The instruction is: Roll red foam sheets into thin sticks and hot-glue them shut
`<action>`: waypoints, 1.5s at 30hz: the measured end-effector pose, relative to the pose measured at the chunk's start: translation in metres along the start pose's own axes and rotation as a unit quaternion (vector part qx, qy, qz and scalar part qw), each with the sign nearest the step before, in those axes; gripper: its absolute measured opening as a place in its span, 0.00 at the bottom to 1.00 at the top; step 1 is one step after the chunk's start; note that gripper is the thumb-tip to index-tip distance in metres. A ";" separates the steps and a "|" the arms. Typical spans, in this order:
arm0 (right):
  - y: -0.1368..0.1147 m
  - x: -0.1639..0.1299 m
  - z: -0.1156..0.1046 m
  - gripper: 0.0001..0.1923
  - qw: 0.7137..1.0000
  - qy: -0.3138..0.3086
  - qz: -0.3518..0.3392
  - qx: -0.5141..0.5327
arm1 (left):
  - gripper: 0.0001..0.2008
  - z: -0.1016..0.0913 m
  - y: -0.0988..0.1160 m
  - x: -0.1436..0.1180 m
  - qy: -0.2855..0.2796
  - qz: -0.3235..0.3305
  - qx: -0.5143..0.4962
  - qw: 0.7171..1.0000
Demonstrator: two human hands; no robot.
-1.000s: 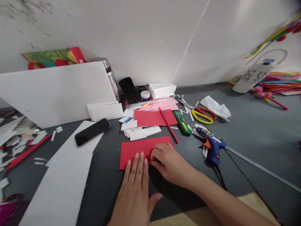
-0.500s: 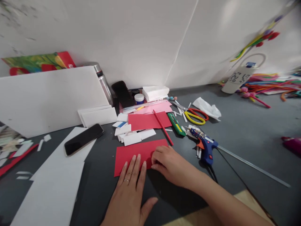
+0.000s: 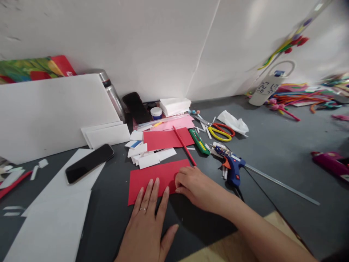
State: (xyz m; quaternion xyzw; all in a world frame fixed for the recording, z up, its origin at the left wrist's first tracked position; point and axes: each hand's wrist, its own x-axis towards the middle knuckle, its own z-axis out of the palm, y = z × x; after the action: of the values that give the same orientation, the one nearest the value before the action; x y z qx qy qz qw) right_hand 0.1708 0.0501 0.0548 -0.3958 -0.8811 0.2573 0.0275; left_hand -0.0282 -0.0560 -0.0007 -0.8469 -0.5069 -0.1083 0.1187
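A red sheet of paper (image 3: pixel 139 182) lies on the dark table in front of me. My left hand (image 3: pixel 148 218) is flat, fingers spread, with its fingertips pressing on the sheet's lower edge; a ring is on one finger. At the right end of the same sheet, my right hand (image 3: pixel 195 187) has its fingers curled and closed on the paper, and the fingertips are partly hidden. Just beyond lie a second red sheet (image 3: pixel 158 141), a thin red stick (image 3: pixel 184 145) and several small white paper pieces (image 3: pixel 149 160).
A green cutter (image 3: pixel 200 142), scissors (image 3: pixel 220 133) and a blue glue gun (image 3: pixel 234 171) with a long glue stick lie to the right. Leftward are a black phone (image 3: pixel 89 163) and white boards (image 3: pixel 51 222). A bottle (image 3: pixel 267 89) and a purple tool (image 3: pixel 329 163) are farther right.
The camera view has shifted slightly, so everything sits a little farther left. Both hands keep their places on the red sheet.
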 end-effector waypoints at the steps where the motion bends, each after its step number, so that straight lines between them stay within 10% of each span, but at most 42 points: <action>1: 0.000 0.000 0.000 0.05 1.000 0.004 0.002 -0.001 | 0.34 0.000 0.000 0.000 0.001 -0.001 -0.001 1.000; 30: -0.006 -0.005 -0.014 0.05 0.992 -0.065 0.011 -0.103 | 0.33 0.002 0.001 0.010 -0.028 0.069 -0.020 0.997; 45: 0.021 -0.022 0.010 0.06 0.994 0.050 -0.069 -0.073 | 0.32 -0.001 0.002 0.015 -0.011 0.071 -0.003 0.997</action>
State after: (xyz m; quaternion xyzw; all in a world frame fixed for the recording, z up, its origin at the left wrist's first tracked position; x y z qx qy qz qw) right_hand 0.1975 0.0420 0.0395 -0.3474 -0.9202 0.1702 0.0604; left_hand -0.0197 -0.0453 0.0048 -0.8822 -0.4464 -0.0925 0.1178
